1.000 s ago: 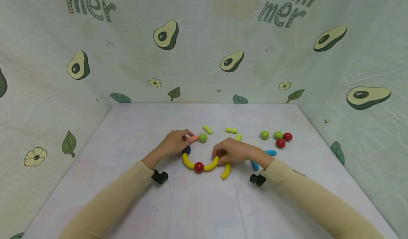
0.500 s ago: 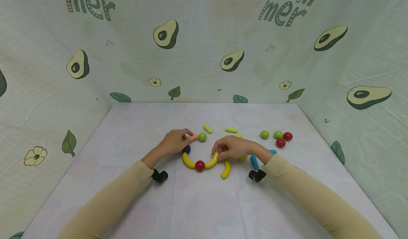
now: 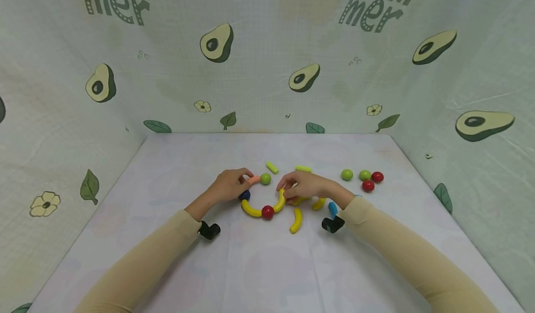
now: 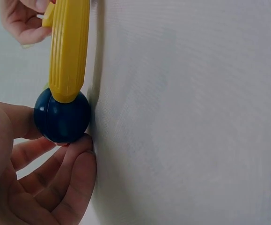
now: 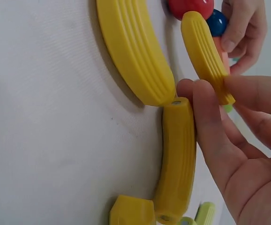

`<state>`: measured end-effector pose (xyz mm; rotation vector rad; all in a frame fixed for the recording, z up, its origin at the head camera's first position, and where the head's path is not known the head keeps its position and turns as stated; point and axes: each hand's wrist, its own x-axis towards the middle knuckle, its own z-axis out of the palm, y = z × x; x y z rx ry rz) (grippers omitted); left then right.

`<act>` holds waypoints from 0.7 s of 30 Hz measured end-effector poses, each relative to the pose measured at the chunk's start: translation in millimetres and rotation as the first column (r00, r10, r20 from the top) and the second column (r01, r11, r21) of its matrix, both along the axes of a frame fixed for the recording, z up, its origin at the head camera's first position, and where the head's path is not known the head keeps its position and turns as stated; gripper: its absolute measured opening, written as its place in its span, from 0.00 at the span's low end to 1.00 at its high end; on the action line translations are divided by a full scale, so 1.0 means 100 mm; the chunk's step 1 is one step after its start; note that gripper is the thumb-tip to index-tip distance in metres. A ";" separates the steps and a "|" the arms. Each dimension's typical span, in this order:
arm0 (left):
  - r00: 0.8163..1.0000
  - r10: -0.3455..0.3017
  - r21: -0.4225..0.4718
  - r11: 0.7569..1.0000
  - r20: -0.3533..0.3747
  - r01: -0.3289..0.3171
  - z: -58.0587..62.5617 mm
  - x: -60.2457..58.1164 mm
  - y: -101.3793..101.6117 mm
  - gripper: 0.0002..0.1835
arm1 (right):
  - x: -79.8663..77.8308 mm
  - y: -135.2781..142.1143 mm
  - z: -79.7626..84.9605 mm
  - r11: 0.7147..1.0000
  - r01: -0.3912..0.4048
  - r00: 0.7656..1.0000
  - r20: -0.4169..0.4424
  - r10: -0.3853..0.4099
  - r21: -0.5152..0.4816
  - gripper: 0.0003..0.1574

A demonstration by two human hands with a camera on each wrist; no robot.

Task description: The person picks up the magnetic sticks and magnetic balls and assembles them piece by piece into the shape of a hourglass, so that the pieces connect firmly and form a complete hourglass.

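A curved chain of magnetic building toy pieces lies between the two hands. In the head view it runs from a green ball through an orange rod, a dark blue ball, a yellow rod and a red ball to a second curved yellow rod. The left hand pinches the orange rod beside the blue ball. With thumb and fingertips the right hand holds the free end of the second yellow rod.
Loose yellow rods lie beneath and in front of the right hand, with a blue rod near its wrist. Short light-green rods sit farther back. Green balls and red balls group at the right.
My right hand has moved away from me, swinging the second yellow rod more upright. The red ball has shifted right and slightly back with it. My left hand has stayed in place.
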<state>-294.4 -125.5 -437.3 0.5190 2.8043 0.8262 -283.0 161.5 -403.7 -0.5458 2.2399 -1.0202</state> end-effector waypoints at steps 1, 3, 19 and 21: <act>1.000 0.001 0.000 1.000 -0.001 -0.001 0.00 0.00 0.00 0.18 | 0.00 -0.01 0.00 1.000 0.019 1.000 0.020 -0.019 -0.010 0.17; 1.000 0.001 -0.002 1.000 -0.002 -0.001 0.00 0.00 -0.01 0.18 | -0.01 -0.02 0.00 0.998 0.058 0.997 0.055 -0.057 -0.025 0.17; 1.000 -0.002 -0.005 1.000 0.028 0.002 0.01 -0.01 0.00 0.17 | -0.14 -0.09 -0.09 0.986 0.155 0.983 0.105 -0.148 -0.057 0.18; 0.999 -0.003 -0.004 1.000 0.032 0.003 0.01 -0.01 0.00 0.17 | -0.16 -0.10 -0.12 0.985 0.165 0.982 0.106 -0.158 -0.055 0.18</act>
